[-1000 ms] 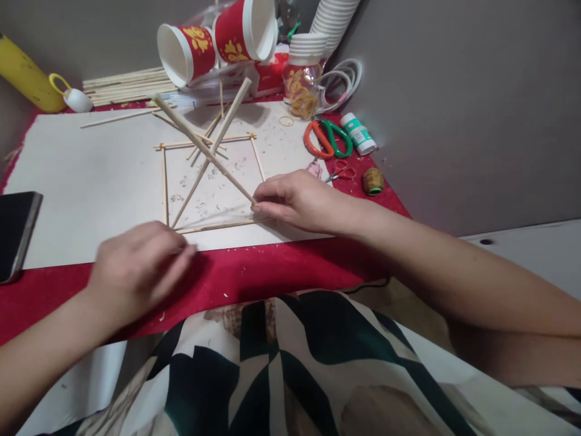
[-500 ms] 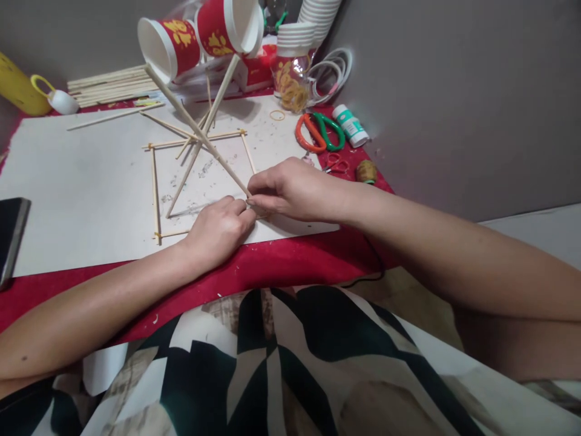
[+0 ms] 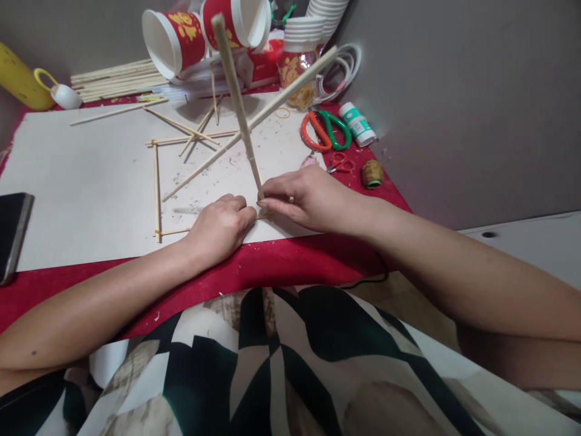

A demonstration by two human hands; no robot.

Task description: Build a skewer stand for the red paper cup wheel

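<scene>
My right hand [image 3: 308, 197] pinches the lower end of a thin wooden stick [image 3: 236, 97] that rises steeply from the frame's near right corner. A second wooden stick [image 3: 290, 89] crosses it and slants from the board up to the right. My left hand [image 3: 222, 225] is curled over the near side of a square stick frame [image 3: 157, 188]; its fingertips are hidden. Yellow bands bind the visible left corners of that frame. Its right side is mostly hidden by my right hand and the raised sticks. Short crossed sticks [image 3: 195, 134] lie over the far side.
A white board [image 3: 91, 200] covers much of the red table [image 3: 290, 263]. Along the right lie large scissors [image 3: 333, 130], small red scissors [image 3: 341, 163], a white-green bottle [image 3: 357, 124] and a thread spool [image 3: 373, 174]. Paper cups [image 3: 186, 39] and a stick bundle [image 3: 115, 82] stand behind. A phone [image 3: 13, 233] lies left.
The crossed sticks have swung: their upper ends moved right and toward me, and they stand steeper. My right hand shifted slightly right, still pinching; my left hand stayed nearly in place.
</scene>
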